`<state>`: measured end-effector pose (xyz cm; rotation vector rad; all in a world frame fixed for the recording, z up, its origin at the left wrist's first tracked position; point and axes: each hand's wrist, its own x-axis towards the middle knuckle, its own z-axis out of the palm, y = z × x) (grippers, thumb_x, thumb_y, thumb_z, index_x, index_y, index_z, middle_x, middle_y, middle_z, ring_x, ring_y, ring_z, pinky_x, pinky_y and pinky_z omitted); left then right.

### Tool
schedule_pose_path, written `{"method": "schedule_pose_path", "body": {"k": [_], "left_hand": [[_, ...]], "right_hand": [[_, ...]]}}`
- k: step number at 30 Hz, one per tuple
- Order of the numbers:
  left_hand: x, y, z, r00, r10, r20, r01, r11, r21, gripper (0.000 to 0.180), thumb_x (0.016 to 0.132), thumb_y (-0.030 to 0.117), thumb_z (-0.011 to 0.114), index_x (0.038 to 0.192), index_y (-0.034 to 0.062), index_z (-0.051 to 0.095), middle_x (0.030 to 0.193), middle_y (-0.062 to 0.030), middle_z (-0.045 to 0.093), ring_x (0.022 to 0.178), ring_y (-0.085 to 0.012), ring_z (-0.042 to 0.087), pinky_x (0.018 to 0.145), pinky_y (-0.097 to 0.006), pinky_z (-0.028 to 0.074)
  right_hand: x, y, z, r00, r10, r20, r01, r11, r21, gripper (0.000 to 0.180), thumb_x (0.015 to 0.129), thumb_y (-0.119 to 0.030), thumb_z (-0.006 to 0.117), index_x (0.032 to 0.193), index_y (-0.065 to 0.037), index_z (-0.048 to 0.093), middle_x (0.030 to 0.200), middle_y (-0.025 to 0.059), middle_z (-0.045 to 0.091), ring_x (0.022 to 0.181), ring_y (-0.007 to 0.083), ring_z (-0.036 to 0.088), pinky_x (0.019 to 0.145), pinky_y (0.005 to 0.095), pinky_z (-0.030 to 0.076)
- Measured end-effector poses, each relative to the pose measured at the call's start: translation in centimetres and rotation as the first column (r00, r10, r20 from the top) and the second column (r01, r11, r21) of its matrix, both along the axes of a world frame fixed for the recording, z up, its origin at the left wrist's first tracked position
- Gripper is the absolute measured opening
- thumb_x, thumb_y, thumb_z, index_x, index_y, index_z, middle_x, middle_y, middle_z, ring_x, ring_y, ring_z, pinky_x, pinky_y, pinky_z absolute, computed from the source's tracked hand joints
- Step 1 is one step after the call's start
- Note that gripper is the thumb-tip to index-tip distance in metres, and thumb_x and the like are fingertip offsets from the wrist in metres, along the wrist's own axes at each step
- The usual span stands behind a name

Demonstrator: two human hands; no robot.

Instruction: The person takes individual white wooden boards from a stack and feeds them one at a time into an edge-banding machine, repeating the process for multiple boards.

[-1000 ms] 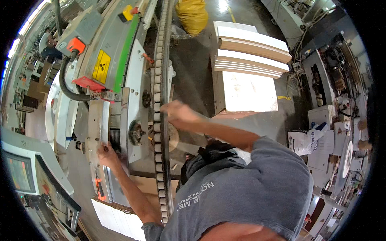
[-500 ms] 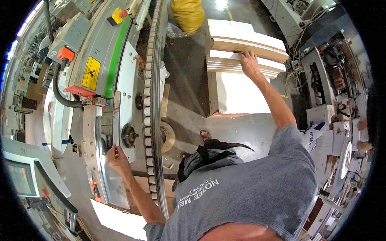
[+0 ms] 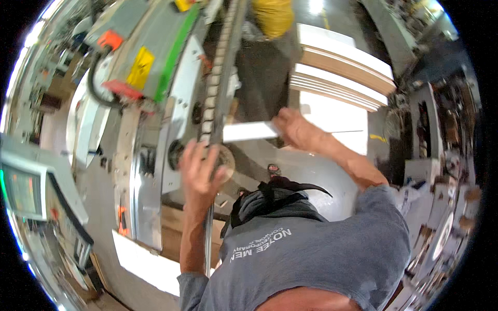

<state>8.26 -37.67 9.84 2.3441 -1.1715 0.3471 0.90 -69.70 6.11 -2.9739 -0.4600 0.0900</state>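
Note:
A narrow white board (image 3: pixel 250 131) reaches leftward from my right hand (image 3: pixel 294 129), whose fingers are closed around its right end. Its left end is beside the roller track (image 3: pixel 209 106). Over that track, my left hand (image 3: pixel 199 168) is raised with its fingers spread and nothing in it, slightly blurred by motion. Beyond my right hand lies a stack of white boards with brown edges (image 3: pixel 340 85), on top of a larger white block (image 3: pixel 332 111).
To the left stands a long machine with a green strip (image 3: pixel 176 54), a yellow label (image 3: pixel 140 67) and a bent black hose (image 3: pixel 93 85). A screen (image 3: pixel 23 192) is at the far left. A yellow bag (image 3: pixel 272 18) sits at the back. White panels (image 3: pixel 150 262) lie low at left.
My right hand has come from the stack toward the roller track with a white board in it. My left hand has left the machine's edge, moved right and opened. The view has shifted.

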Motion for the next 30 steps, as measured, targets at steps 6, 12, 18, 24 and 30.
{"method": "schedule_pose_path", "body": {"k": [6, 12, 18, 24, 30], "left_hand": [[-2.8, 7.3, -0.3, 0.993, -0.027, -0.116, 0.031, 0.999, 0.025, 0.049, 0.067, 0.009, 0.082, 0.113, 0.0024, 0.065, 0.119, -0.0174, 0.061, 0.113, -0.0358, 0.057, 0.094, -0.048, 0.044], [-8.0, 20.6, -1.1, 0.908, 0.418, -0.011, -0.418, 0.906, -0.070, 0.045, 0.068, 0.001, 0.080, 0.111, 0.0048, 0.067, 0.111, -0.0168, 0.067, 0.099, -0.0361, 0.065, 0.083, -0.044, 0.052], [-10.0, 29.2, -6.3, 0.596, 0.780, -0.192, -0.802, 0.570, -0.178, 0.037, 0.077, -0.001, 0.077, 0.113, 0.0040, 0.071, 0.114, -0.0204, 0.067, 0.100, -0.0348, 0.066, 0.084, -0.039, 0.056], [-6.7, 32.4, -9.6, 0.692, 0.721, -0.042, -0.709, 0.668, -0.226, 0.034, 0.075, 0.001, 0.076, 0.109, 0.0041, 0.071, 0.114, -0.0194, 0.066, 0.109, -0.0378, 0.061, 0.094, -0.043, 0.050], [-6.5, 32.6, -8.2, 0.593, 0.768, 0.242, -0.736, 0.639, -0.223, 0.034, 0.071, 0.002, 0.079, 0.103, 0.0087, 0.072, 0.104, -0.0125, 0.063, 0.101, -0.0353, 0.059, 0.083, -0.045, 0.048]], "right_hand": [[4.0, 15.4, 1.6, 0.927, 0.358, 0.112, -0.370, 0.818, 0.442, 0.044, 0.078, -0.006, 0.070, 0.119, 0.003, 0.056, 0.105, 0.0164, 0.050, 0.104, 0.0345, 0.051, 0.090, 0.0455, 0.043], [6.2, 28.8, 1.6, 0.766, 0.433, 0.476, -0.642, 0.564, 0.519, 0.037, 0.082, -0.003, 0.063, 0.120, 0.001, 0.059, 0.115, 0.0153, 0.056, 0.115, 0.0333, 0.050, 0.098, 0.0447, 0.042], [7.4, 36.0, -2.4, 0.931, 0.365, -0.020, -0.075, 0.245, 0.967, 0.040, 0.089, -0.008, 0.064, 0.125, 0.006, 0.056, 0.112, 0.0180, 0.064, 0.092, 0.0234, 0.064, 0.079, 0.0351, 0.054], [10.6, 41.1, -6.7, 0.901, 0.379, -0.212, 0.105, 0.285, 0.953, 0.063, 0.092, -0.014, 0.065, 0.145, 0.006, 0.037, 0.114, 0.0190, 0.063, 0.089, 0.0189, 0.064, 0.074, 0.0317, 0.054], [13.2, 43.4, -7.3, 0.949, 0.235, -0.212, 0.088, 0.446, 0.890, 0.069, 0.091, -0.026, 0.068, 0.144, 0.007, 0.039, 0.128, 0.0229, 0.056, 0.101, 0.0233, 0.062, 0.087, 0.0341, 0.052]]}}
